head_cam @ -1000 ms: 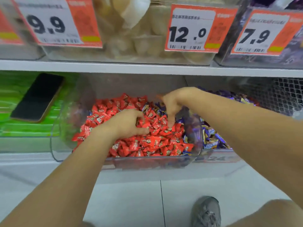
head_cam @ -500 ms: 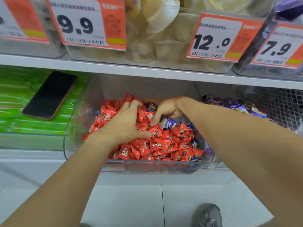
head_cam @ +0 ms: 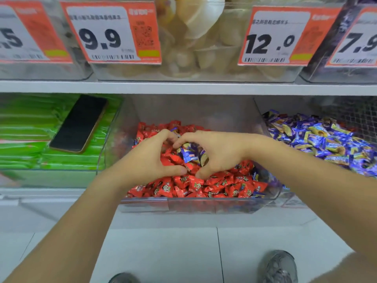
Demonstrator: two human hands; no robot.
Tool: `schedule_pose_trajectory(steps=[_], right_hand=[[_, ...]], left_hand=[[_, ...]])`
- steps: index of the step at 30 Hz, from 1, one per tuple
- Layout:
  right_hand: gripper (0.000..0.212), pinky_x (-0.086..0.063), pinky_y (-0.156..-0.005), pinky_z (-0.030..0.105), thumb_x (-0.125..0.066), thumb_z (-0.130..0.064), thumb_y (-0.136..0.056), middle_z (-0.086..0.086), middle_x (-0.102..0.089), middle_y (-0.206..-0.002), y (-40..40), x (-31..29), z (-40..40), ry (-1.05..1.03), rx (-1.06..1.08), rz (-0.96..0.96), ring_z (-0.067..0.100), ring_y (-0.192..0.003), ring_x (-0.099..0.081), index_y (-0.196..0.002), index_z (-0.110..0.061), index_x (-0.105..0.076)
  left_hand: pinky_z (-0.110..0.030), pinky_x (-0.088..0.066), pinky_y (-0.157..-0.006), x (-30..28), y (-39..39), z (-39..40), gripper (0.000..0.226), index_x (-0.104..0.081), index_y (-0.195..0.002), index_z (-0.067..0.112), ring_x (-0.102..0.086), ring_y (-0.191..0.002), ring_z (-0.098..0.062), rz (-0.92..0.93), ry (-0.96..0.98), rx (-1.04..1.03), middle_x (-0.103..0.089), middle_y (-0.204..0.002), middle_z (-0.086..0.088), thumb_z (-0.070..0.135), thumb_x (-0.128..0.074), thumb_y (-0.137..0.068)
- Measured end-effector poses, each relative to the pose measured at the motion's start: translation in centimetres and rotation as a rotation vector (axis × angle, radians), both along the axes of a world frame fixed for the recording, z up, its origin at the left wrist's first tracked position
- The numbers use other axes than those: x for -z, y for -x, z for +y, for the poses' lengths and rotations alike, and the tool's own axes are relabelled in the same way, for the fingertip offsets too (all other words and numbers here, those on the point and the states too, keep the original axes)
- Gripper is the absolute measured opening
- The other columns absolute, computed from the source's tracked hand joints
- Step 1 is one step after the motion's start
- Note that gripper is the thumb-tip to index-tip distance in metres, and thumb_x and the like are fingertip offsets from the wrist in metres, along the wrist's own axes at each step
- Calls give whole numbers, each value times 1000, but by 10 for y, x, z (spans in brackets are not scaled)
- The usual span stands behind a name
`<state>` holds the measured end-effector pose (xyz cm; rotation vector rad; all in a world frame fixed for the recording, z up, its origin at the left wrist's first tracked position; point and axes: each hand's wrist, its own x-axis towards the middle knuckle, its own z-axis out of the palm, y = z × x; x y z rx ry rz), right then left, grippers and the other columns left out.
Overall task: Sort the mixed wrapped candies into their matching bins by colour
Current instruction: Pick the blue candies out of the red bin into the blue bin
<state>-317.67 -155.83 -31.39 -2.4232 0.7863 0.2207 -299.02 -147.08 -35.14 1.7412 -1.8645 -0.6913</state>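
Your left hand (head_cam: 151, 160) and right hand (head_cam: 216, 154), fingers curled, corral purple candies (head_cam: 190, 153) amid red candies (head_cam: 204, 185); grip unclear. Next: lift, carry right to purple bin (head_cam: 326, 144).

Phone (head_cam: 78, 123) on packets (head_cam: 26, 127), left of bin (head_cam: 204, 205)

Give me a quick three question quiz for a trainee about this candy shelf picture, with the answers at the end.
1. True or false: both hands are in the middle bin.
2. What colour are the candies cupped by the right hand? A red, B blue, C green.
3. What lies on the green packs?

Key
1. True; the left hand and right hand rest on the red candies.
2. B, blue candies.
3. A phone.
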Motion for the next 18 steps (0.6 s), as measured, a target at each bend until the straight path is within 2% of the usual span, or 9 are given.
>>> schedule_pose_trajectory(steps=[3, 6, 8, 11, 15, 18], right_hand=[[79, -43, -104, 31, -79, -39, -79, -15, -50, -137, 14, 10, 14, -66, 124, -199, 5, -120, -53, -146, -33, -37], [57, -45, -100, 36, -74, -32, -86, -13, -58, -128, 20, 31, 26, -9, 248, -357, 8, -113, -57, -136, -31, -48], [43, -44, -99, 38, -72, -27, -86, -13, -61, -125, 19, 40, 31, 87, 270, -377, 11, -114, -56, -126, -33, -55], [40, -42, -100, 32, -70, -22, -87, -18, -61, -125, 19, 40, 32, 90, 288, -404, 9, -116, -53, -122, -37, -58], [34, -44, -101, 40, -67, -27, -90, -21, -60, -125, 27, 38, 27, 42, 293, -411, 11, -119, -53, -119, -43, -59], [37, -45, -99, 37, -67, -30, -91, -20, -59, -125, 40, 33, 23, 35, 269, -333, 6, -114, -55, -122, -46, -56]], left_hand=[[-22, -45, -95, -4, -3, 8, 70, -45, -125, 42, -54, -105, 4, -29, -16, 13, -58, -120, 17, 41, -85, -68], [0, -32, -90, -8, -2, 14, 82, -42, -135, 43, -46, -112, 8, -105, -5, 56, -51, -132, 20, 46, -85, -65], [-5, -31, -94, -11, 2, 16, 91, -41, -138, 42, -42, -119, 8, -132, 16, 59, -46, -136, 22, 54, -85, -60], [-15, -32, -100, -12, 13, 16, 94, -41, -142, 34, -42, -126, 3, -158, 51, 38, -46, -140, 20, 59, -82, -60], [-14, -31, -100, -10, 21, 12, 87, -39, -146, 34, -43, -131, -1, -180, 2, 66, -47, -143, 19, 53, -79, -70], [-10, -32, -94, -14, 18, 10, 71, -55, -135, 33, -49, -122, 1, -199, -25, 55, -58, -132, 17, 46, -83, -70]])
